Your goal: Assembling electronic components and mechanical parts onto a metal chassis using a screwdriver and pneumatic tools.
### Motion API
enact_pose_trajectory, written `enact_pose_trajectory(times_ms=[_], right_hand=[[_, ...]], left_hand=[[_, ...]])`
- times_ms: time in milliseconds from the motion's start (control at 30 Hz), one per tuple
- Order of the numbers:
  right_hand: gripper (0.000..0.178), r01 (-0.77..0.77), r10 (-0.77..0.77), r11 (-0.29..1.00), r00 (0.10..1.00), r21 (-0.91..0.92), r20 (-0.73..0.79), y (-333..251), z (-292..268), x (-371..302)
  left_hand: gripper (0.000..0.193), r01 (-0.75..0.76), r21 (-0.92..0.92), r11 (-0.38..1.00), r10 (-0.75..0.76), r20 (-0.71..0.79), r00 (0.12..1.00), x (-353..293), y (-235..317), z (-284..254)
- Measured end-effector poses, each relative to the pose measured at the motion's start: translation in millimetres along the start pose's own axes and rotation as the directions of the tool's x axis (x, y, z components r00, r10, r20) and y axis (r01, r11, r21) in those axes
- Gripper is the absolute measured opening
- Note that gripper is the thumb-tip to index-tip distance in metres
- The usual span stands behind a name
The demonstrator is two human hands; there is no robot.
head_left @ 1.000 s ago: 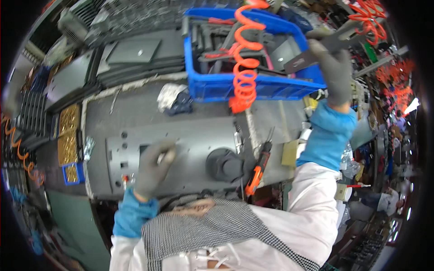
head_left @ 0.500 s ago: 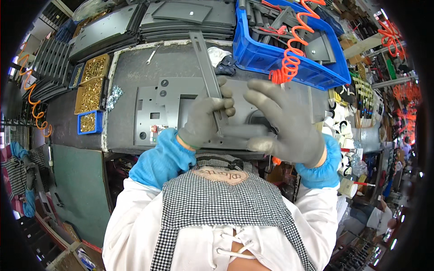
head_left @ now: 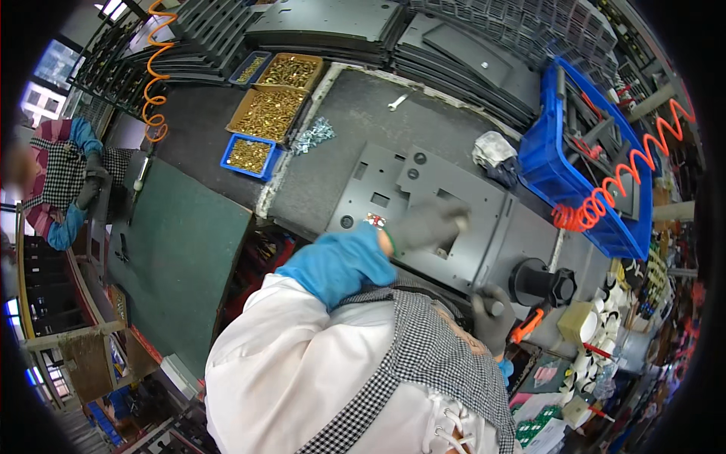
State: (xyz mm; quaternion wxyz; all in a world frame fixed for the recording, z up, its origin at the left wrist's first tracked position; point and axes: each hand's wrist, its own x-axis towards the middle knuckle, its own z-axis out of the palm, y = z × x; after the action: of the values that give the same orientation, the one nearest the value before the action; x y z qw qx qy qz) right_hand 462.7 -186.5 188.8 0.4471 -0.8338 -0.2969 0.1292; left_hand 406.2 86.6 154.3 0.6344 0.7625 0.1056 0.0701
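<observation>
A flat dark-grey metal panel [head_left: 473, 189] with square cut-outs and round black fittings lies on the workbench. Over its near part is my left hand [head_left: 427, 227], grey-gloved and smeared by motion, so its fingers and anything in them cannot be made out. Beside the panel's near right corner, my right hand [head_left: 493, 318] is closed, its fingers curled round something with a pale round end. Just right of that hand stands a black cylindrical part [head_left: 533, 282] with a knob-like end. An orange-handled tool [head_left: 527, 325] lies close to the same hand.
Trays of brass-coloured fasteners [head_left: 268, 113] stand left, near a small pile of silvery pieces [head_left: 314, 135]. A wrench [head_left: 397, 101] and cloth [head_left: 495, 153] lie farther back. Stacked panels [head_left: 325, 21] line the back. A blue crate [head_left: 541, 170] and red coiled hose [head_left: 605, 198] are right.
The view has swung left. The long slotted metal bar no longer shows in my left hand, which is now low over the panel. My right hand has gone from spread to closed near the bench edge.
</observation>
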Motion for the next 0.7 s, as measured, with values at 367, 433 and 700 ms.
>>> enact_pose_trajectory(times_ms=[367,433,700], right_hand=[[0.029,-0.181,0.180,0.981,0.984,0.073,0.014,21.9,-0.1,-12.4],[0.030,-0.226,0.232,0.967,0.972,0.113,-0.037,9.6,6.6,-12.1],[0.036,-0.308,0.349,0.930,0.910,0.199,-0.224,22.9,29.4,-27.9]], left_hand=[[0.062,0.676,0.405,0.616,-0.163,-0.774,0.612,9.7,-113.0,-421.1],[0.062,0.796,0.476,0.374,-0.253,-0.773,0.582,31.2,-106.5,-435.0],[0.055,0.815,0.570,0.105,-0.413,-0.720,0.558,101.8,-140.5,-457.0]])
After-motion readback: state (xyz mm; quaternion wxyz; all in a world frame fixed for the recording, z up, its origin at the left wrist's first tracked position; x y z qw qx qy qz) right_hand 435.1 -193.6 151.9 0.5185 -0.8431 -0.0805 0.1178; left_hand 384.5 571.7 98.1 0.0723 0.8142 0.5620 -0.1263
